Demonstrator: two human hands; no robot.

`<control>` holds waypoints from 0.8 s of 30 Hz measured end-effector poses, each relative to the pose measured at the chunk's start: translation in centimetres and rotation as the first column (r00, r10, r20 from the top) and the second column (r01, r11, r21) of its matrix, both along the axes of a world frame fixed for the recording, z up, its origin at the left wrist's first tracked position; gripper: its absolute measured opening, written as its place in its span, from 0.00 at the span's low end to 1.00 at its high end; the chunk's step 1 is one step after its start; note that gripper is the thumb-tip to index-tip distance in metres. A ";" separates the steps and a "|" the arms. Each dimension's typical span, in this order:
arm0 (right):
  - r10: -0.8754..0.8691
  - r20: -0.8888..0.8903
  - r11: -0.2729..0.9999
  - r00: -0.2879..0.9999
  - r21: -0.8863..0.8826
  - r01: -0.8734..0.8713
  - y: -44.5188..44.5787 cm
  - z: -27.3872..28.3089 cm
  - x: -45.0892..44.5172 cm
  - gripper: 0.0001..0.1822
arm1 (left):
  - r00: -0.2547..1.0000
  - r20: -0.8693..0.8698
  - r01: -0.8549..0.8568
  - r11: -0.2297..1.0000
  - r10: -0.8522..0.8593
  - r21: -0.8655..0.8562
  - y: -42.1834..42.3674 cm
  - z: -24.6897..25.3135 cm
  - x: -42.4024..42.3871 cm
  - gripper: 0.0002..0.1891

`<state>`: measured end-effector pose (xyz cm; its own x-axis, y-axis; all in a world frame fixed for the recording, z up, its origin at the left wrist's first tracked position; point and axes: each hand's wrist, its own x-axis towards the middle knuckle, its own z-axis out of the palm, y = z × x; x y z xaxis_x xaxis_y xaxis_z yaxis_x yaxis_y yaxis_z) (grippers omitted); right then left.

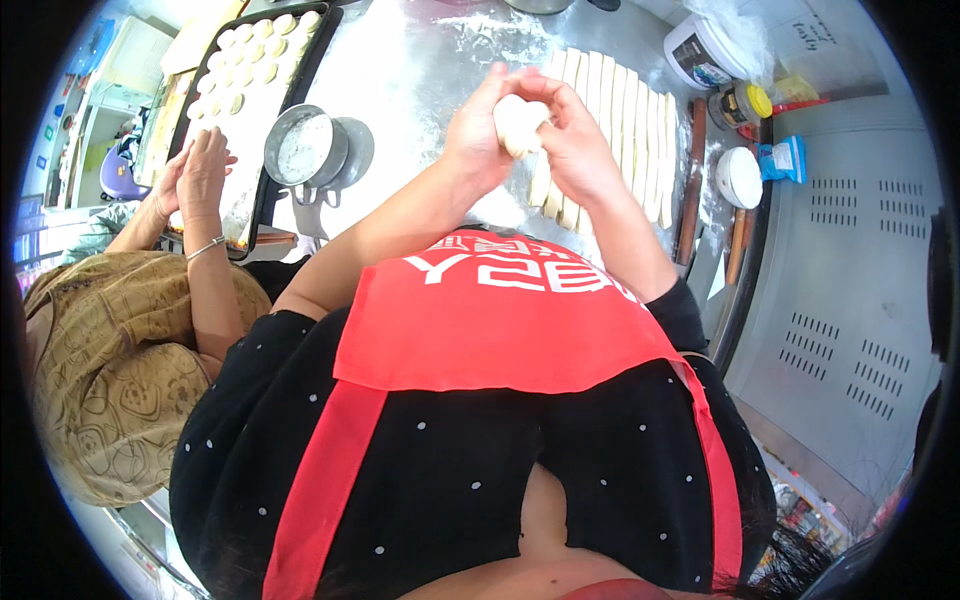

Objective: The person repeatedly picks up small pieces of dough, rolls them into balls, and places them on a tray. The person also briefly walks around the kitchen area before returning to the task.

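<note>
Above the floured metal worktop (405,97), a piece of pale dough (519,124) is held between my two hands. My left hand (480,131) cups it from the left side. On the other side, my right hand (577,139) has its fingers curled around the dough and its thumb near the lower right edge. Long strips of dough (630,135) lie side by side on the worktop, partly behind my right hand and forearm. A metal pot with white flour (306,146) stands to the left of my hands.
At the left, a co-worker's hands (199,169) are over a black-rimmed tray (281,135) with rows of dough rounds (255,51). On the right are a wooden rolling pin (691,180), a white bowl (739,178), a yellow-lidded jar (739,105) and a white bucket (701,52).
</note>
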<state>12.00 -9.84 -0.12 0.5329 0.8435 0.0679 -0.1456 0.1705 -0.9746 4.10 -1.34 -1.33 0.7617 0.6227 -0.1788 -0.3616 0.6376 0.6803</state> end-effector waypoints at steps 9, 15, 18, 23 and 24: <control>-0.196 0.242 0.980 0.950 0.084 0.181 -1.3 1.8 -2.6 0.11 | 0.997 0.057 -0.042 0.999 0.044 -0.026 0.5 1.7 -0.5 0.22; -0.118 0.899 0.960 0.421 -0.004 0.279 -1.3 3.9 -2.3 0.02 | 0.998 -0.017 0.057 0.996 -0.058 -0.062 -2.0 2.9 -1.6 0.26; 0.064 0.683 0.942 0.728 -0.283 0.182 -0.6 3.7 -1.1 0.02 | 0.991 -0.109 0.065 0.996 -0.072 -0.062 -2.1 3.1 -1.9 0.26; 0.111 0.161 0.989 0.981 -0.116 -0.093 -1.7 4.4 -1.9 0.10 | 0.993 -0.061 -0.105 0.993 0.102 -0.058 0.7 2.1 -1.8 0.25; 0.040 0.237 0.990 0.971 -0.142 -0.007 -1.5 4.1 -2.4 0.13 | 0.995 0.059 -0.073 0.996 0.077 -0.056 1.1 2.1 -1.6 0.23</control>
<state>9.62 -11.32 4.02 0.4954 0.8657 0.0723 0.0921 0.0304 -0.9953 2.47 -0.22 0.75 0.7238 0.6693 -0.1677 -0.4497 0.6419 0.6211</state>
